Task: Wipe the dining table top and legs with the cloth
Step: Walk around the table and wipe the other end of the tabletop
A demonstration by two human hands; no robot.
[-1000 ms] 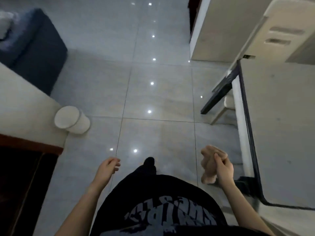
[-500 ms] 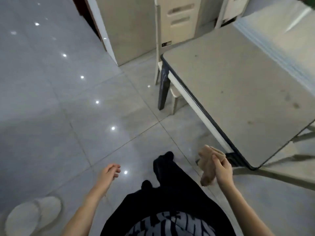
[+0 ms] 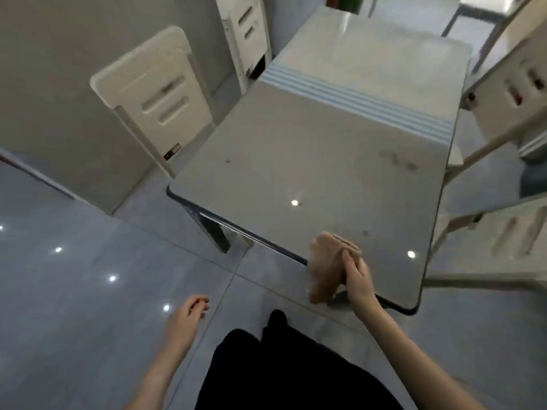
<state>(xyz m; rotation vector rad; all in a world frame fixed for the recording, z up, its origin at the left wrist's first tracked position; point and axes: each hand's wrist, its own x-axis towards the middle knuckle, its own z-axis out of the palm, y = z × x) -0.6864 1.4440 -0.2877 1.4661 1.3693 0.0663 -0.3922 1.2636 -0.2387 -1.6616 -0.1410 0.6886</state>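
Glossy grey floor tiles throw back small ceiling lights, and the desk stretches from the centre of the view toward 1 o'clock. Its top is a smooth, reflective grey slab with rounded corners and a dark edge. A band of pale blue stripes crosses it toward the far end. Cream chairs with slotted backs stand around it at 10, 12 and 3 o'clock.

At about 5 o'clock the right hand has its fingers curled round a bunched tan cloth, soft and crumpled, held at the desk's near edge. Whether it touches the top I cannot tell. The left hand, at 7 o'clock, hangs over the floor with fingers loosely curled, holding nothing.

Wiping looks not yet begun: dark smudges sit on the top toward 2 o'clock, and no wet streak shows. I judge the whole top is left to do, then the legs. Only one dark leg shows, under the near left corner.
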